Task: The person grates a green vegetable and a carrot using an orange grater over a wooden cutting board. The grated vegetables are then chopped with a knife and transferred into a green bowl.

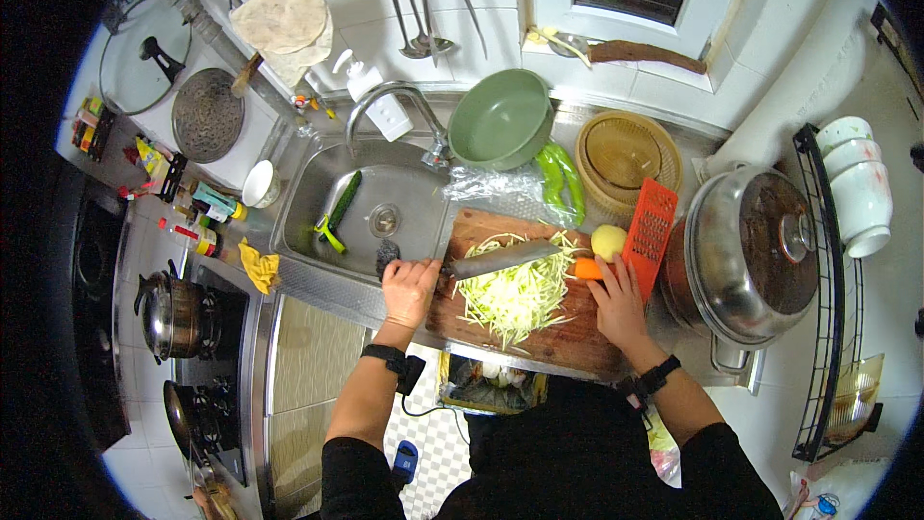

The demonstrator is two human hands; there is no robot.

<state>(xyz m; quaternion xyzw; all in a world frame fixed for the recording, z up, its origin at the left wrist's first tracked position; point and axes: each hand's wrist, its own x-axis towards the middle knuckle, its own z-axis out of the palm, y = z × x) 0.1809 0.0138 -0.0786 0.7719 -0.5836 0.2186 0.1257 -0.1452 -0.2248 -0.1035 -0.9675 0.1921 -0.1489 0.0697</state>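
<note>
My left hand (410, 292) is closed round the handle of a kitchen knife (505, 258), whose broad blade lies over a heap of pale green vegetable shreds (516, 303). The heap sits on a wooden cutting board (469, 227). At the board's right side, my right hand (619, 303) rests its spread fingers by an orange carrot piece (587, 269) and a red grater (651, 227); whether it grips either one cannot be told. A peeled yellow potato (608, 241) lies just above those fingers, between the carrot and the grater.
The sink (325, 159) at left holds a cucumber (345, 202) and a green peeler (330, 235). Behind the board stand a green basin (499, 119), green peppers (559, 177) and tan baskets (628, 159). A large lidded steel pot (751, 253) stands close on the right.
</note>
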